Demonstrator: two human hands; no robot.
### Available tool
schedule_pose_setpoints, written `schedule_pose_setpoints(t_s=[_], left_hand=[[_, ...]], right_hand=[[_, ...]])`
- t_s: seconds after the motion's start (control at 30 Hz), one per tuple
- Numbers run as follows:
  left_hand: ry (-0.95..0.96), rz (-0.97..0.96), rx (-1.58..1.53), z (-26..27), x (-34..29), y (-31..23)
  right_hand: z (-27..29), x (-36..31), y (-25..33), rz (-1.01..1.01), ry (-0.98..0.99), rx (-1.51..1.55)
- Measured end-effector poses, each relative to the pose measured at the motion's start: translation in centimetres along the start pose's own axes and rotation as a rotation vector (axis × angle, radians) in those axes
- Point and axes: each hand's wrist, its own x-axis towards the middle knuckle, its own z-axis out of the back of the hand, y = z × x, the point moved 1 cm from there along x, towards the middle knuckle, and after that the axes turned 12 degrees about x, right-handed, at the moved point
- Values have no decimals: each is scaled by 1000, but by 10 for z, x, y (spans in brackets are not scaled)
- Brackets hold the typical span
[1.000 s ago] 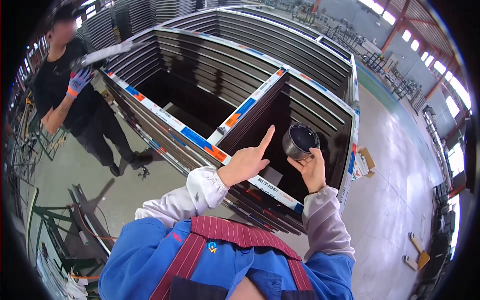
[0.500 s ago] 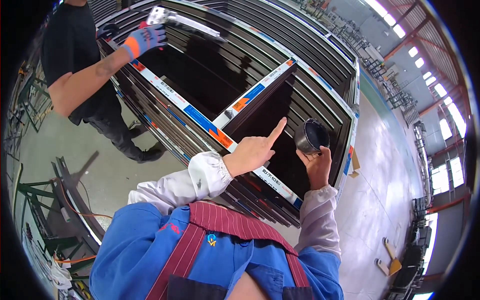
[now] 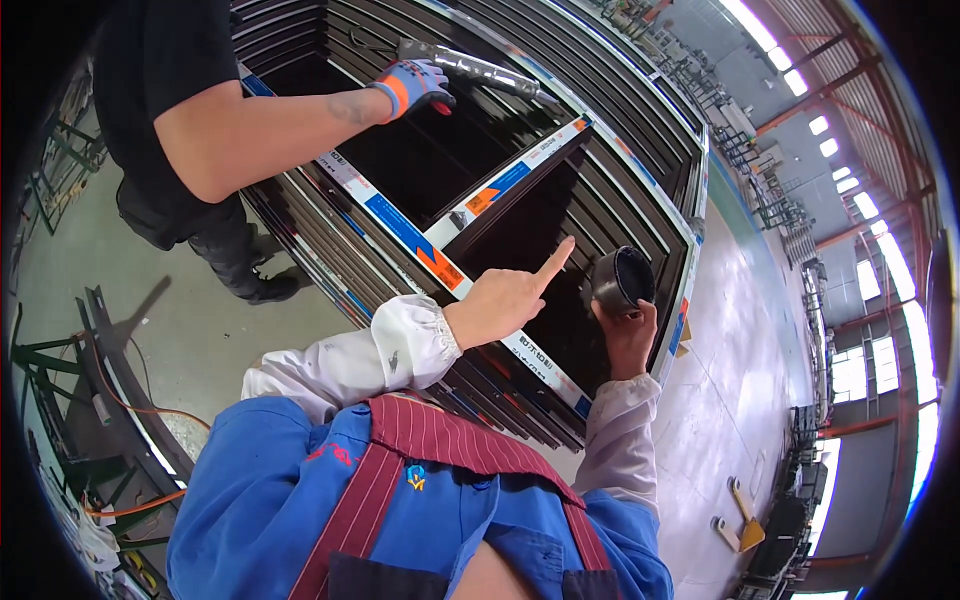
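Observation:
My right hand point(image 3: 630, 342) holds a black round cup point(image 3: 610, 284) from below, tilted so that its dark inside shows. To its left, my left hand point(image 3: 492, 310) is over the near rail of a stacked dark window frame point(image 3: 556, 366), its index finger stretched out toward the far side and the other fingers curled. Nothing shows in that hand. A crossbar point(image 3: 508, 182) with blue, white and orange film divides the frame. Beyond it, a co-worker's gloved hand point(image 3: 412, 88) is at a long silvery caulking gun point(image 3: 480, 72) lying slantwise above the frame.
The co-worker point(image 3: 165, 110) stands at the left side of the stack. Green metal racks point(image 3: 50, 360) and an orange cable point(image 3: 150, 508) lie at lower left. A yellow-and-white object point(image 3: 740, 525) sits on the pale floor at right.
The co-worker's arm and the caulking gun have moved right, toward the crossbar. My hands keep nearly the same pose over the frame; the cup is turned slightly. The view has shifted a little.

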Motion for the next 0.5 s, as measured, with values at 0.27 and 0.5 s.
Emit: schedule_pose_setpoints(t_s=[0.27,0.5], left_hand=[[-81,-14,-23,-7,-2,2],[-2,3,-8,0,-1,0]], right_hand=[[-1,0,-1,-3,49,-20],[-1,1,-1,-5,19,-4]])
